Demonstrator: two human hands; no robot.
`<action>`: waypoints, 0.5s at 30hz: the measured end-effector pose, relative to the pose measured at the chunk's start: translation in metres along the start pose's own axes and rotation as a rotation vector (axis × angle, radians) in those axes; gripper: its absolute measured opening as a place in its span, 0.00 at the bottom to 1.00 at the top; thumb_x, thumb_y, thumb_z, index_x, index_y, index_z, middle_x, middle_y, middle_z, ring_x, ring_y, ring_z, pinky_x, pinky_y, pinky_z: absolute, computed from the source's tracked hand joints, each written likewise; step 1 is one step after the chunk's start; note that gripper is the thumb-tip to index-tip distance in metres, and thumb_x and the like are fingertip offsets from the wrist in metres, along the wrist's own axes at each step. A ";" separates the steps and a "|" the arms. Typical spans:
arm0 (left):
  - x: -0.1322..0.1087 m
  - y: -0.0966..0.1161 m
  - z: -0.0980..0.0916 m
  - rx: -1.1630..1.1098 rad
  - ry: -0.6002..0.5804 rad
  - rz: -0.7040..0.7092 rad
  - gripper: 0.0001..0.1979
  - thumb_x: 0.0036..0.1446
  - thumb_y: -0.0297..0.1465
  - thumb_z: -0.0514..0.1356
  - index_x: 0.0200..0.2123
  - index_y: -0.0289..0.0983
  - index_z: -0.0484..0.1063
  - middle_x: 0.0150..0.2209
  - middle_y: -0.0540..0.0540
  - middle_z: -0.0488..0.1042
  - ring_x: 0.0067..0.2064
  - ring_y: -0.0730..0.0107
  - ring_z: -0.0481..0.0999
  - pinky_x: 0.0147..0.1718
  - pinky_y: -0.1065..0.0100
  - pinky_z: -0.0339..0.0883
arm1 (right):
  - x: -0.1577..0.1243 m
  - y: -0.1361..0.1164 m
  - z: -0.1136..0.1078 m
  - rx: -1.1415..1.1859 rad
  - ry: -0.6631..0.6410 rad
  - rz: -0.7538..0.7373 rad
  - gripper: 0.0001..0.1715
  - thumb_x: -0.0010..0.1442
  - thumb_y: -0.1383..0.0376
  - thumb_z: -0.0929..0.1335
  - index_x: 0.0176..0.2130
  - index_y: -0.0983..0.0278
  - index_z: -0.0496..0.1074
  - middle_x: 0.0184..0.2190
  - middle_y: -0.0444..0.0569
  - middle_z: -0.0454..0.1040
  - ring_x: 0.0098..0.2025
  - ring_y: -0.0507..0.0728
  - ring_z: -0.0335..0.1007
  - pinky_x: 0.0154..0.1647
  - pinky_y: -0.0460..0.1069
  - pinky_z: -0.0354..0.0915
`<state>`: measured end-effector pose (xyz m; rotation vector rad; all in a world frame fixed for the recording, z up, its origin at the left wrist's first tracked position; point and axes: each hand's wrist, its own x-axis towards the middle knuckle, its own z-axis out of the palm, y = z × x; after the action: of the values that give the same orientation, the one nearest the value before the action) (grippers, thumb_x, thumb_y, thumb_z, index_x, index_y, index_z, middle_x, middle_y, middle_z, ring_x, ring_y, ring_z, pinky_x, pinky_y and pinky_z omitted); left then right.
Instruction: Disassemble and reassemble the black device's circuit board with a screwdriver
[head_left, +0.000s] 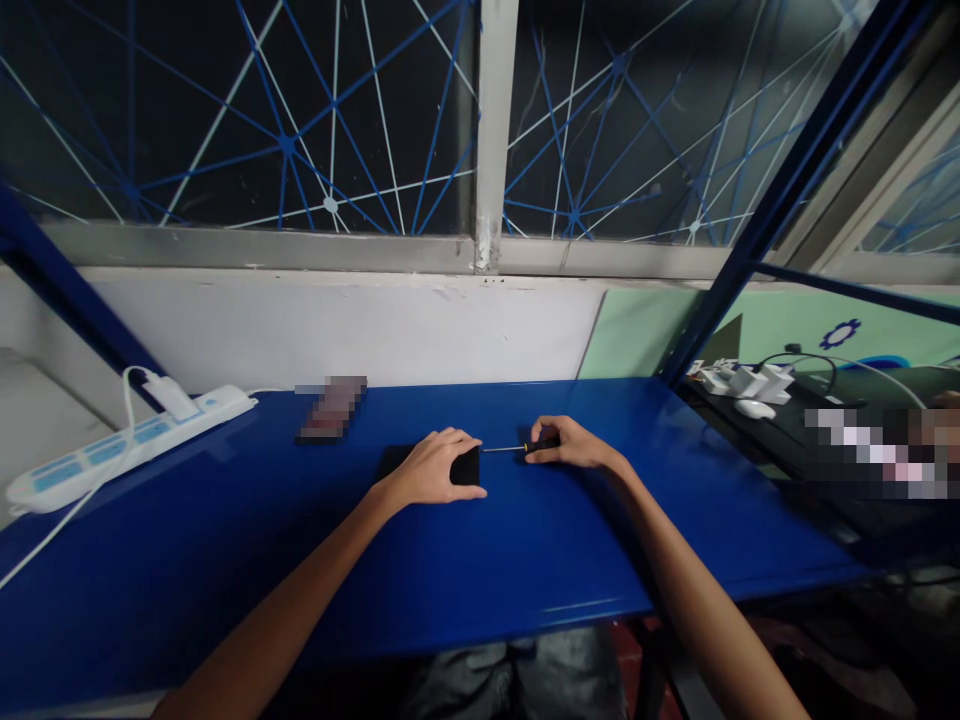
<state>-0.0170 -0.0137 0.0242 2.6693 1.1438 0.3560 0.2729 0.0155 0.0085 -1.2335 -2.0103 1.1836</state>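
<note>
Hands both out ahead, near the middle of the work surface: left hand [433,468] palm-down, fingers loosely curved, laid over a flat black device [469,466] and covering most of it, thumb along the near edge, not closed round anything; right hand [574,445] pinched shut on the dark handle of a small screwdriver [541,443]

Blue tabletop [525,570], glossy, running left to right below a white wall and a window crossed with blue and white lines. White power strip [112,452] well off to the left, lying at an angle, a white plug [171,396] seated in it, cord trailing toward the near-left edge. Blurred dark object [330,408] behind and left of the left hand, not identifiable. Off to the right, on a separate dark desk, white chargers [742,380] and a white mouse [754,408]

Flat black device lying with its long axis left to right, one corner showing left of the wrist, right end bare past the fingertips. Small screwdriver nearly level along that same line, handle to the right, thin shaft [501,449] pointing left, tip right at the device's right edge; touching or just short of it, impossible to tell. Right hand just to the right of the device, left hand directly on top of it
</note>
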 end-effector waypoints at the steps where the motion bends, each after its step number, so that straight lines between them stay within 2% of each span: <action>1: 0.000 0.000 0.000 0.000 0.004 0.002 0.40 0.51 0.57 0.59 0.60 0.39 0.65 0.55 0.38 0.69 0.54 0.48 0.68 0.52 0.51 0.60 | 0.000 0.001 0.000 0.027 -0.007 0.006 0.27 0.43 0.51 0.77 0.36 0.65 0.69 0.24 0.42 0.70 0.23 0.49 0.61 0.23 0.44 0.55; 4: 0.000 0.000 0.001 -0.003 0.017 0.005 0.39 0.51 0.57 0.59 0.60 0.40 0.65 0.55 0.38 0.69 0.54 0.48 0.68 0.51 0.51 0.60 | -0.001 0.000 -0.002 0.049 -0.039 0.037 0.25 0.46 0.49 0.75 0.32 0.65 0.69 0.21 0.41 0.67 0.20 0.49 0.59 0.21 0.45 0.55; 7: 0.000 -0.002 0.002 -0.009 0.019 0.005 0.39 0.51 0.57 0.59 0.60 0.41 0.65 0.55 0.39 0.69 0.55 0.47 0.67 0.52 0.51 0.60 | -0.002 -0.003 -0.004 -0.051 -0.036 0.029 0.27 0.50 0.45 0.71 0.27 0.67 0.71 0.19 0.42 0.66 0.20 0.48 0.58 0.21 0.45 0.55; 11: 0.000 -0.003 0.004 -0.012 0.018 0.009 0.39 0.51 0.57 0.59 0.60 0.41 0.64 0.55 0.38 0.69 0.55 0.47 0.67 0.52 0.50 0.60 | -0.001 -0.004 -0.002 -0.129 -0.011 -0.004 0.30 0.56 0.43 0.66 0.27 0.67 0.74 0.19 0.42 0.64 0.21 0.48 0.55 0.22 0.45 0.52; 13: 0.000 -0.003 0.004 -0.009 0.024 0.010 0.39 0.51 0.57 0.59 0.60 0.41 0.65 0.55 0.38 0.69 0.54 0.47 0.68 0.52 0.51 0.60 | 0.000 -0.003 -0.001 -0.086 -0.016 -0.025 0.26 0.52 0.45 0.71 0.31 0.67 0.73 0.22 0.43 0.67 0.23 0.49 0.58 0.24 0.45 0.54; 15: 0.000 -0.002 0.004 -0.002 0.027 0.009 0.39 0.51 0.57 0.59 0.60 0.41 0.65 0.55 0.39 0.69 0.54 0.48 0.68 0.52 0.51 0.60 | 0.000 -0.002 0.000 -0.004 -0.018 -0.029 0.26 0.45 0.50 0.76 0.36 0.65 0.71 0.25 0.42 0.70 0.24 0.49 0.60 0.24 0.44 0.55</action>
<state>-0.0172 -0.0122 0.0198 2.6770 1.1383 0.3951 0.2720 0.0156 0.0103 -1.1961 -2.0377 1.1818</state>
